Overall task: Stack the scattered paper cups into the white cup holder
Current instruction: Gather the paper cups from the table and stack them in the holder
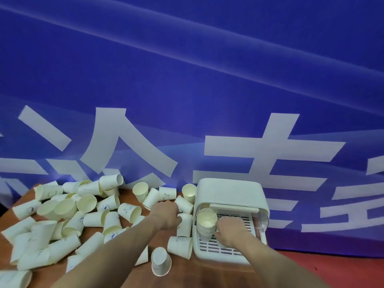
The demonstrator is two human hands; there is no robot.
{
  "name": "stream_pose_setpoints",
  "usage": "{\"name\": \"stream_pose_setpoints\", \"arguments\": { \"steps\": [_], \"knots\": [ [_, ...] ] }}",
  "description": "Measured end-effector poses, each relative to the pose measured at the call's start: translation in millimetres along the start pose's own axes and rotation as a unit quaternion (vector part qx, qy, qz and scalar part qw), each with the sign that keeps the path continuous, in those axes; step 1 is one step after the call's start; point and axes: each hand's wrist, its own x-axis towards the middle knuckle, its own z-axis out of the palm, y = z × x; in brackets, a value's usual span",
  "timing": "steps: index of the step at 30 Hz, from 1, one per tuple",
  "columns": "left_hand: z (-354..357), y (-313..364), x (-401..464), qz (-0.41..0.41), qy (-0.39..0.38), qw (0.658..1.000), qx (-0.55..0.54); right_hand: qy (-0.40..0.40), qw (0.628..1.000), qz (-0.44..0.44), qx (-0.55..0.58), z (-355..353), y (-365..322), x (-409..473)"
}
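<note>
My right hand [229,232] hides part of the slotted floor of the white cup holder [230,192]. My left hand [166,215] covers the top of one paper cup [184,225], so I cannot tell how my fingers lie. The drawings on the cups are too small to make out.

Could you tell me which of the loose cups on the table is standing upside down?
The cup nearest the camera, in front of the holder, between the two forearms. It stands on its rim, base up; the other loose cups lie tipped or show their mouths.
</note>
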Motion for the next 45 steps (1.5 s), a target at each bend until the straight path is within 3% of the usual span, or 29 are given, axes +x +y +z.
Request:
{"name": "stream_pose_setpoints", "arguments": {
  "steps": [10, 28, 37, 45],
  "knots": [
    [-7.1, -49.4, -29.1, -0.044, 0.017, 0.998, 0.032, 0.062, 0.997, -0.054, 0.009, -52.7, -50.5, 15.3],
    [33.8, -214.7, -87.5, -0.141, -0.035, 0.989, 0.012, -0.004, 0.994, -0.094, 0.056, -70.6, -212.4, 76.8],
    [51.6, -253.1, -56.3, -0.124, -0.058, 0.991, -0.007, -0.024, 0.994, -0.089, 0.053, -72.2, -247.6, 120.9],
    [64.2, -258.7, 11.5, -0.082, -0.055, 0.995, -0.026, 0.013, 0.995, -0.048, 0.081, -77.2, -239.6, 187.6]
  ]
}}
